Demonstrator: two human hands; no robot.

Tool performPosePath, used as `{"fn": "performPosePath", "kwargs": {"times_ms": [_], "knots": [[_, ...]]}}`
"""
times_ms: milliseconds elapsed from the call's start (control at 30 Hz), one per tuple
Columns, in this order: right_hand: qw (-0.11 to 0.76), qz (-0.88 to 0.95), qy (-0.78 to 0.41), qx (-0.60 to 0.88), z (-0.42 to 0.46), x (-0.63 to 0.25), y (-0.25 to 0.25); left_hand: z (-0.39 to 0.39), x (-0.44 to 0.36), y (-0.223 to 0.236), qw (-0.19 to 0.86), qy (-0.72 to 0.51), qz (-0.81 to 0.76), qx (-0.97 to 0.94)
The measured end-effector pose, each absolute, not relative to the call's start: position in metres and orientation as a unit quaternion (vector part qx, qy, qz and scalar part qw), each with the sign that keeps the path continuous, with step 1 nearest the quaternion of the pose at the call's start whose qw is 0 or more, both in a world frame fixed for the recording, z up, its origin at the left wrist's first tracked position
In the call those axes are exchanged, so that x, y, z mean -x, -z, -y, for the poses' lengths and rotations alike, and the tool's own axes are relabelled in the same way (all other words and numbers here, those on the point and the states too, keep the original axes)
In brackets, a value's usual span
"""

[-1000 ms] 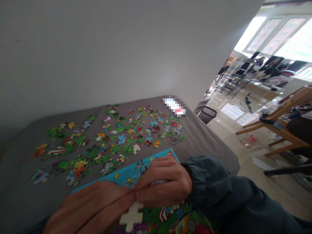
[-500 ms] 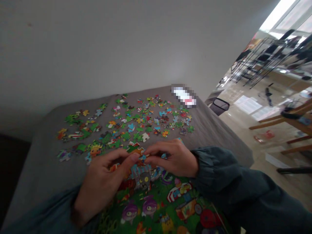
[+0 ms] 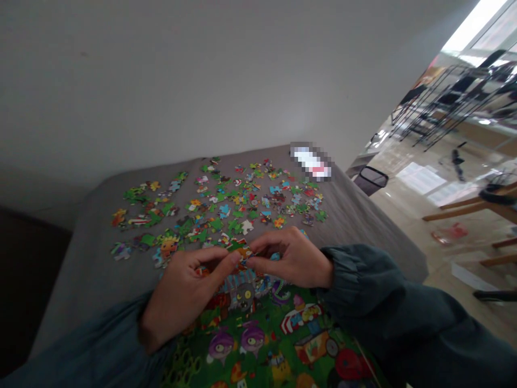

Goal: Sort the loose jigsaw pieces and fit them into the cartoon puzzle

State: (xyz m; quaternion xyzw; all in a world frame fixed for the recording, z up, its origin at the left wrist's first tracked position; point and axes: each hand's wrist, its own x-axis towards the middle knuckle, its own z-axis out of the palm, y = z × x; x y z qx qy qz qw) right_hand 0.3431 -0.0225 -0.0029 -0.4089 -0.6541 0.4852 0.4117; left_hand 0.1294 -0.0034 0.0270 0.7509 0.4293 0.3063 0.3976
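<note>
Left hand (image 3: pixel 181 293) and right hand (image 3: pixel 294 258) clamp puzzle pieces (image 3: pixel 243 251) from opposite sides, seemingly for steadiness, short of the tabletop's (image 3: pixel 351 223) far edge.

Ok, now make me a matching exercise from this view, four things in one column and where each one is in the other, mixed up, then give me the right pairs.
Things
1. Green-and-orange puzzle bit
2. Loose puzzle pieces
3. Printed picture with purple characters
4. Dark-rimmed container

Places
A. Spread over the grey cloth, beyond the hands
B. Past the right edge of the cloth
C. At the fingertips of the left hand and the right hand
D. Low in the view, between the two sleeves

Right pairs
1-C, 2-A, 3-D, 4-B
</note>
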Motion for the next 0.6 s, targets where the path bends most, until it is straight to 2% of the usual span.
{"fn": "performPosePath", "kwargs": {"times_ms": [167, 300, 433, 600], "knots": [[0.429, 0.692, -0.417, 0.403, 0.025, -0.343, -0.003, 0.012, -0.127, -0.023, 0.337, -0.336, -0.397, -0.785], [0.470, 0.763, -0.277, 0.346, 0.031, -0.343, -0.010, 0.019, -0.125, -0.021, 0.210, -0.400, -0.325, -0.831], [0.504, 0.810, -0.131, 0.271, 0.033, -0.344, -0.012, 0.022, -0.121, -0.029, 0.079, -0.400, -0.251, -0.878], [0.538, 0.824, -0.017, 0.177, 0.035, -0.349, -0.008, 0.032, -0.120, -0.045, 0.050, -0.397, -0.188, -0.897]]}}
